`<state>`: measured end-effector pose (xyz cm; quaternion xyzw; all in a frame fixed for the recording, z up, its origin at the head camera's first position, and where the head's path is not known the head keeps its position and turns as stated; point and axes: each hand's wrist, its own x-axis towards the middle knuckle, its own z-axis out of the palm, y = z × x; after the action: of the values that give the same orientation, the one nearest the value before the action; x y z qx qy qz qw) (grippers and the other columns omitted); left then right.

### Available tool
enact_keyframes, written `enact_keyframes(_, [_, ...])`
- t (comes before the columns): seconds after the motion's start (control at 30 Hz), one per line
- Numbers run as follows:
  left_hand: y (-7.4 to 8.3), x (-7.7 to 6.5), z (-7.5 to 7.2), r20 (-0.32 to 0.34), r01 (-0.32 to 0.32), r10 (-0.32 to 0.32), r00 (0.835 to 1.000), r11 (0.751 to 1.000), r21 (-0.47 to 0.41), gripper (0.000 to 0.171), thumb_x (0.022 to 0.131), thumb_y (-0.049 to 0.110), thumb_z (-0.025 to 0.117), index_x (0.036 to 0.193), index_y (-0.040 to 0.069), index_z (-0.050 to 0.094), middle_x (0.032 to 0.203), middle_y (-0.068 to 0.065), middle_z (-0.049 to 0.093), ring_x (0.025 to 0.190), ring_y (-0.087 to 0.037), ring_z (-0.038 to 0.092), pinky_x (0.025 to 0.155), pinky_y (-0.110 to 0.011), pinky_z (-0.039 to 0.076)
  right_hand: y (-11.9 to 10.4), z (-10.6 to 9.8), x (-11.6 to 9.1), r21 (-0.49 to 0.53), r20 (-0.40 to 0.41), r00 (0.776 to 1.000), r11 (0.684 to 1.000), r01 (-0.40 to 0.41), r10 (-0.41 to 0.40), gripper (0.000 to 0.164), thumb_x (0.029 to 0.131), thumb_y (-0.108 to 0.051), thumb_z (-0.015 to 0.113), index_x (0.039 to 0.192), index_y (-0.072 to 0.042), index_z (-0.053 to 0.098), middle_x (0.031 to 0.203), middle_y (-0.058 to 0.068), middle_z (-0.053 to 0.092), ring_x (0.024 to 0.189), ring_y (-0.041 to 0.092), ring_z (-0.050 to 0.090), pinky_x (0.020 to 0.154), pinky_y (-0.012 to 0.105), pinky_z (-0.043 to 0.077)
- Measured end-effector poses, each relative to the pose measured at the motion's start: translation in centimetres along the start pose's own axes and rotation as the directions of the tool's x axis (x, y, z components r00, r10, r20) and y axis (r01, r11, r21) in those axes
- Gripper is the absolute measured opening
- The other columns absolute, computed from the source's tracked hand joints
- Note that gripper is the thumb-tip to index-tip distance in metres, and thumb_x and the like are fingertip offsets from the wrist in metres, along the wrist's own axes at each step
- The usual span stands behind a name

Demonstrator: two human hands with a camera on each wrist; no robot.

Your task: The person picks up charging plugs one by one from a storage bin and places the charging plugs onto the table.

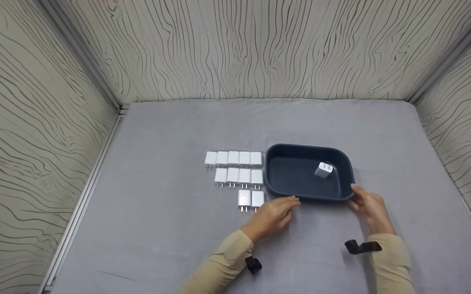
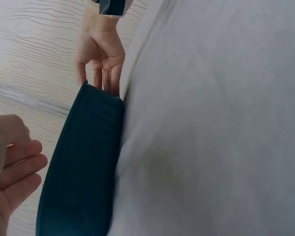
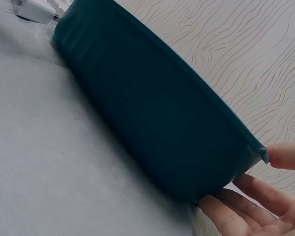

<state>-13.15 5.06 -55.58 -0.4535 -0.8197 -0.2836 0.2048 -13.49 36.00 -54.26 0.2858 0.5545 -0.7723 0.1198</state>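
A dark blue-green plastic basin stands on the cloth, with one white charger plug inside, prongs upward. At the basin's near right corner, my right hand grips it, thumb at the rim and fingers against the lower wall, as the right wrist view shows. My left hand is beside the near wall, fingers loosely bent and holding nothing; in the left wrist view those fingers look apart from the basin. Left of the basin, several white charger plugs lie in three rows, prongs toward me.
A grey cloth covers the table. Wood-grain panels enclose the back and both sides, with a metal rail along the left edge. The nearest plug row lies close to my left hand.
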Motion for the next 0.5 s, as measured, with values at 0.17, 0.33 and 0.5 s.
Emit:
enact_keyframes(0.17, [0.2, 0.7, 0.5, 0.024, 0.002, -0.002, 1.0, 1.0, 0.009, 0.034, 0.083, 0.007, 0.069, 0.117, 0.008, 0.066, 0.119, -0.005, 0.07, 0.114, -0.013, 0.066, 0.102, -0.017, 0.048, 0.0, 0.0, -0.1, 0.014, 0.012, 1.0, 1.0, -0.001, 0.0, 0.015, 0.09, -0.02, 0.065, 0.077, -0.026, 0.068, 0.079, -0.016, 0.071, 0.082, -0.004, 0.067, 0.076, 0.015, 0.056])
enact_keyframes(0.33, [0.1, 1.2, 1.1, 0.022, 0.022, -0.022, 1.0, 1.0, -0.003, 0.033, 0.084, 0.006, 0.068, 0.117, 0.008, 0.066, 0.12, -0.006, 0.07, 0.115, -0.014, 0.066, 0.103, -0.016, 0.047, 0.1, 0.1, -0.2, 0.007, -0.004, 1.0, 1.0, -0.002, 0.002, 0.017, 0.09, -0.021, 0.066, 0.075, -0.028, 0.069, 0.078, -0.017, 0.071, 0.081, -0.005, 0.066, 0.076, 0.014, 0.056])
enact_keyframes(0.5, [0.0, 1.8, 1.5, -0.005, 0.048, -0.048, 0.999, 0.998, -0.033, 0.03, 0.085, 0.003, 0.065, 0.115, 0.007, 0.066, 0.118, -0.007, 0.07, 0.114, -0.015, 0.067, 0.103, -0.016, 0.046, 0.0, 0.1, -0.2, 0.027, -0.009, 1.0, 1.0, -0.004, 0.004, 0.019, 0.09, -0.019, 0.065, 0.074, -0.027, 0.069, 0.077, -0.017, 0.071, 0.081, -0.005, 0.066, 0.075, 0.015, 0.056])
